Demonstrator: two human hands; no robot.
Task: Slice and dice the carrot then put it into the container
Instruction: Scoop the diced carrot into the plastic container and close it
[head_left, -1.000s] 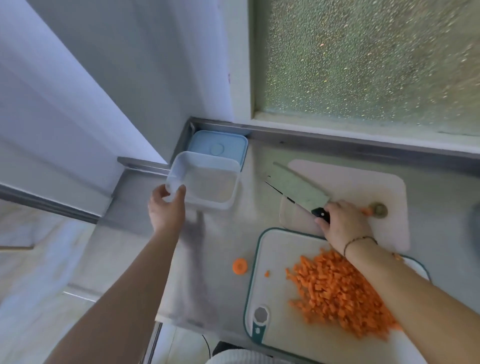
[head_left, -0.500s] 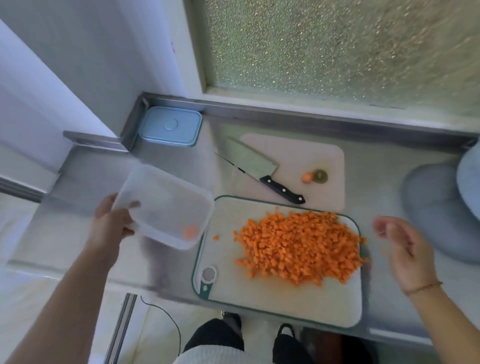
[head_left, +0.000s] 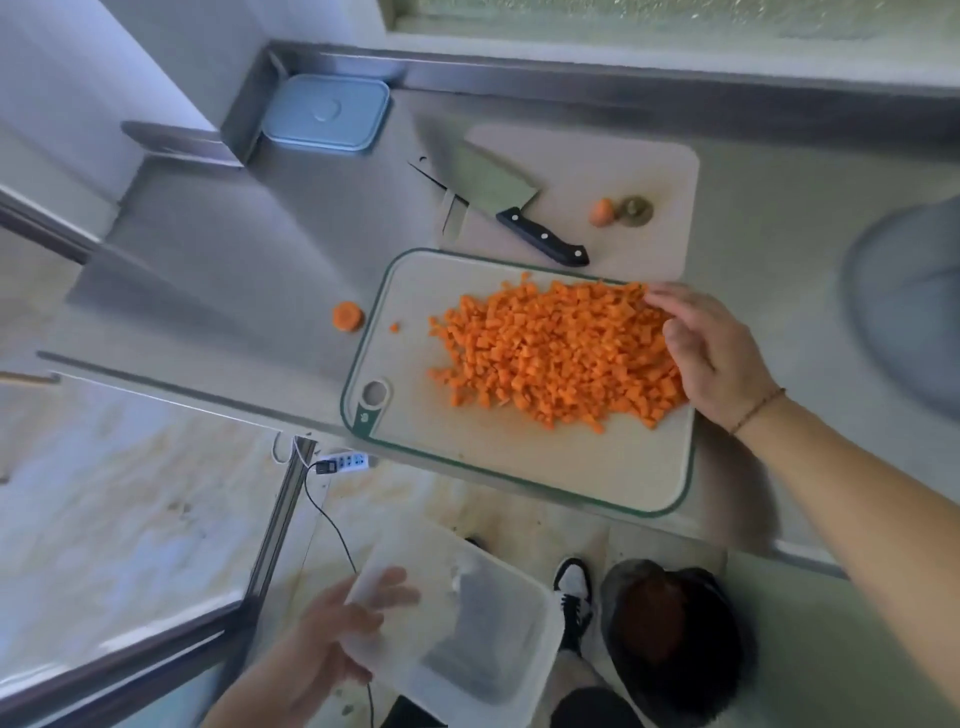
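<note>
Diced carrot (head_left: 556, 353) heaped in a wide orange pile across the middle and right of the green-rimmed cutting board (head_left: 519, 467), right there at the front edge of the steel counter (head_left: 234, 249). Right hand (head_left: 711, 358) laid against the right flank of the pile, fingers fairly straight and spread, fingertips touching the cubes at the far right corner, palm cupping the heap's side; thin bracelet at the wrist. Down low, below counter level and out over the floor: clear plastic container (head_left: 467, 623), tilted, gripped at its left wall by the left hand (head_left: 332, 639), thumb over the rim and fingers showing blurred through the plastic. Hard to tell what lies inside, too smeared.

One stray carrot round (head_left: 347, 316) on bare steel just left of the board, and a single small cube (head_left: 394, 327) on the board's left margin, apart from the pile. Behind, a second, pale board (head_left: 649, 171), with a black-handled cleaver (head_left: 498, 197) lying partly across its left edge, blade pointing away to the left. On that same board, an orange carrot end (head_left: 602, 212) just beside a greenish stem stub (head_left: 636, 210). Far left corner of the counter: blue container lid (head_left: 327, 111), flat against the back ledge.
</note>
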